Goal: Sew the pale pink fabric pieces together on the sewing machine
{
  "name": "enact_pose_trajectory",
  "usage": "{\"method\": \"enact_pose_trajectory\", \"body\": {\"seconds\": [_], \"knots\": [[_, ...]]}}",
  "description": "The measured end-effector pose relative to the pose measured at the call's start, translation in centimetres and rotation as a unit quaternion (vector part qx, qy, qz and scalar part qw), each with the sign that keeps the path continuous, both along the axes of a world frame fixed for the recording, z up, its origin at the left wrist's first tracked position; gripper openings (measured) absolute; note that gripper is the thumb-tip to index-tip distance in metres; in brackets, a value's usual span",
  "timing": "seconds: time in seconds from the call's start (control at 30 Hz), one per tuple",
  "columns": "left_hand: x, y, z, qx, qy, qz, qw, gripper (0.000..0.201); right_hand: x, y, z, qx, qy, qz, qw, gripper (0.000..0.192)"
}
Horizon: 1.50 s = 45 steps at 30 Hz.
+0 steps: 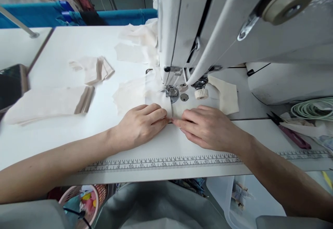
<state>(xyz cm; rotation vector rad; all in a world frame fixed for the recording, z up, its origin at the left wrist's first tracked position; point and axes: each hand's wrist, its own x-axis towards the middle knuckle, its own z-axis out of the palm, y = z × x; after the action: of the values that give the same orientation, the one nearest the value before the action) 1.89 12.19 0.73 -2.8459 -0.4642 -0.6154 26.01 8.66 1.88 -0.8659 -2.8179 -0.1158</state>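
A white sewing machine point(234, 24) fills the upper right, its presser foot point(171, 92) over a pale cream fabric piece point(130, 95) on the white table point(65, 42). My left hand point(140, 125) lies flat on the fabric just in front of the foot, fingers pointing right. Opposite it, my right hand point(208, 126) presses the cloth with fingers pointing left. The fingertips of both hands nearly meet at the fabric's edge below the needle. Another cream piece point(226, 95) lies right of the foot.
Stacks of cut cream fabric point(49, 104) point(96, 68) lie at left. A printed ruler point(161, 163) runs along the table's front edge. Purple thread snips point(291, 133) and a green cord coil point(314, 109) sit at right. A pink basket point(85, 197) stands below the table.
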Motion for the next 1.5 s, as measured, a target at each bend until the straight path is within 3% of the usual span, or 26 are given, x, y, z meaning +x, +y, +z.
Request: {"method": "enact_pose_trajectory", "body": {"seconds": [0.3, 0.6, 1.2, 1.5], "knots": [[0.6, -1.6, 0.3, -0.017, -0.006, 0.021, 1.0, 0.013, -0.6, -0.5, 0.0, -0.03, 0.021, -0.008, 0.999, 0.025], [0.9, -3.3, 0.1, 0.018, 0.005, 0.059, 0.998, 0.024, -0.7, -0.6, -0.2, -0.035, 0.03, -0.011, 0.999, 0.025], [0.7, -2.6, 0.2, 0.003, 0.004, 0.065, 0.998, 0.028, -0.9, -0.3, -0.2, -0.044, 0.03, -0.027, 0.998, 0.026], [0.6, -1.1, 0.1, -0.014, 0.005, 0.061, 0.998, 0.028, -0.9, 0.5, -0.4, -0.001, 0.013, -0.047, 0.999, 0.029]]}}
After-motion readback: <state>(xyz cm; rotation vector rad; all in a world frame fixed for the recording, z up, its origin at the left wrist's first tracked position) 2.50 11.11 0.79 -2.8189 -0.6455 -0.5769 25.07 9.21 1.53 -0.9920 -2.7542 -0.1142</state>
